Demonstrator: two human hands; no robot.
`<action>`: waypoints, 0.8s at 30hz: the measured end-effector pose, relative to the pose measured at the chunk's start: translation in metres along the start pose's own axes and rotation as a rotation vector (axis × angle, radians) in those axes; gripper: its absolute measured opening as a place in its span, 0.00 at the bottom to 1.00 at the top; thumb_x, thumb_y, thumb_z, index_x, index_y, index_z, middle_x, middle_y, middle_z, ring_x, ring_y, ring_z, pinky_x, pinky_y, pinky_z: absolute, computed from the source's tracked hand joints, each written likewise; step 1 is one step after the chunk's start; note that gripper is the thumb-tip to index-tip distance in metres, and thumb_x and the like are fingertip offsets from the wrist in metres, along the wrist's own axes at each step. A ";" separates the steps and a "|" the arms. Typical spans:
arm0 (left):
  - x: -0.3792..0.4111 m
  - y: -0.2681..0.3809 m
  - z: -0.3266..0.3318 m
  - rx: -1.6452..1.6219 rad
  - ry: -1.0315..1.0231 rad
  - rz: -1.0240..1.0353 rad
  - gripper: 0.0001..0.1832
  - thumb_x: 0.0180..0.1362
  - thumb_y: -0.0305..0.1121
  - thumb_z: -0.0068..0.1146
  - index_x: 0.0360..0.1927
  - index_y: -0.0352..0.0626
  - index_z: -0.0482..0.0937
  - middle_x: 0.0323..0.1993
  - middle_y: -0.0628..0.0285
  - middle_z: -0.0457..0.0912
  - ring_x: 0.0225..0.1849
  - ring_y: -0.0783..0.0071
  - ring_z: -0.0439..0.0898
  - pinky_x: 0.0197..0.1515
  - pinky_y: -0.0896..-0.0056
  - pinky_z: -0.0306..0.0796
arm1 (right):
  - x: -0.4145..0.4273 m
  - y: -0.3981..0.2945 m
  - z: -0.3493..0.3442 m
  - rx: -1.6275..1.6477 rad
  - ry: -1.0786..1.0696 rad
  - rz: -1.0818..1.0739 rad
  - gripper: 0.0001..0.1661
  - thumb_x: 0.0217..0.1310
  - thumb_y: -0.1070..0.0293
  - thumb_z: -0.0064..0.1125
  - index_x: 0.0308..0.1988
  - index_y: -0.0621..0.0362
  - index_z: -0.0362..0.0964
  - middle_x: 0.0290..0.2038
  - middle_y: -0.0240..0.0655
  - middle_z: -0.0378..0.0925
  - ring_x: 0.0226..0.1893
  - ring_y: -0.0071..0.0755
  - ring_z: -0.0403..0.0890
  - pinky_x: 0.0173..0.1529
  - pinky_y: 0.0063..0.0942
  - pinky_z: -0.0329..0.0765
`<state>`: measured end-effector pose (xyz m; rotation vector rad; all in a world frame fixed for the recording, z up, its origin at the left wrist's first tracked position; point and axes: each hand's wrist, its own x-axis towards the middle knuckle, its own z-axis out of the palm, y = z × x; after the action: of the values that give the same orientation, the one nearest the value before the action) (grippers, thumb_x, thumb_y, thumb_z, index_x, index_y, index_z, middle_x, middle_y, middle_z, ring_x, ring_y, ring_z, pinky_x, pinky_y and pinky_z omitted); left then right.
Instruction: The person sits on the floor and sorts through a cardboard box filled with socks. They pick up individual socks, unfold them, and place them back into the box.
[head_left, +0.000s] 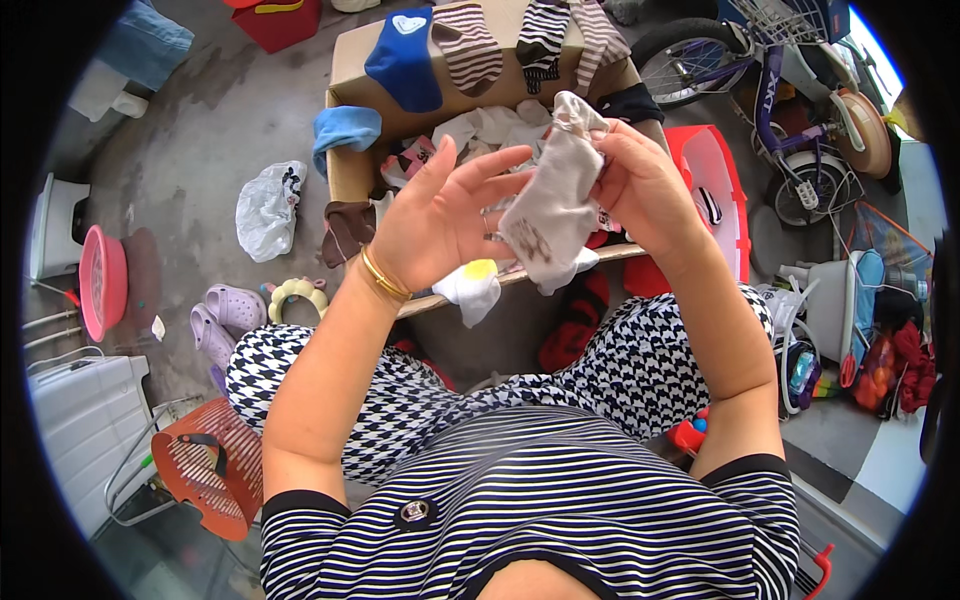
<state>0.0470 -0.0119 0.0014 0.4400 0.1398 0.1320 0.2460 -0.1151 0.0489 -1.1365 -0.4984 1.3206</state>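
Note:
My right hand (637, 176) pinches a pale grey sock (559, 191) near its top end, and the sock hangs down with brownish marks on its lower part. Beside it, my left hand (457, 210) is spread, palm turned up, fingertips close to the sock's edge; whether they touch it I cannot tell. Both hands are over a cardboard box (349, 154) that contains a heap of white socks (487, 131). Over its far flap hang a blue sock (409, 64) and several striped socks (469, 49). A light blue sock (345, 131) and a brown sock (349, 229) drape over its left edge.
A white plastic bag (270, 210) and lilac clogs (225, 315) lie on the floor at left, near a pink basin (103, 281). Against the box's right side stands a red bag (712, 172). A purple bicycle (772, 97) is parked at the far right.

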 end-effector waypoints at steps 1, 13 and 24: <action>-0.003 -0.002 0.003 -0.094 -0.041 -0.006 0.35 0.63 0.60 0.34 0.62 0.42 0.62 0.57 0.56 0.70 0.56 0.61 0.70 0.57 0.54 0.65 | 0.001 0.005 -0.002 0.006 0.016 -0.012 0.06 0.62 0.70 0.47 0.39 0.60 0.68 0.33 0.31 0.76 0.31 0.20 0.76 0.38 0.20 0.75; -0.005 -0.019 -0.008 0.234 0.316 0.200 0.15 0.61 0.31 0.47 0.50 0.37 0.72 0.42 0.62 0.78 0.42 0.74 0.78 0.47 0.71 0.72 | -0.018 0.048 0.041 -1.441 -0.120 -0.703 0.12 0.49 0.65 0.63 0.33 0.58 0.70 0.32 0.38 0.72 0.35 0.42 0.75 0.37 0.33 0.72; 0.005 0.001 -0.016 0.852 0.551 0.402 0.20 0.61 0.23 0.45 0.57 0.33 0.67 0.42 0.62 0.79 0.38 0.80 0.79 0.38 0.82 0.75 | 0.010 0.036 0.041 -0.390 -0.095 -0.129 0.08 0.62 0.68 0.51 0.37 0.62 0.68 0.21 0.25 0.68 0.19 0.13 0.64 0.23 0.15 0.61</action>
<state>0.0491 -0.0030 -0.0131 1.2777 0.6619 0.6002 0.1963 -0.0967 0.0320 -1.3378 -0.9137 1.1981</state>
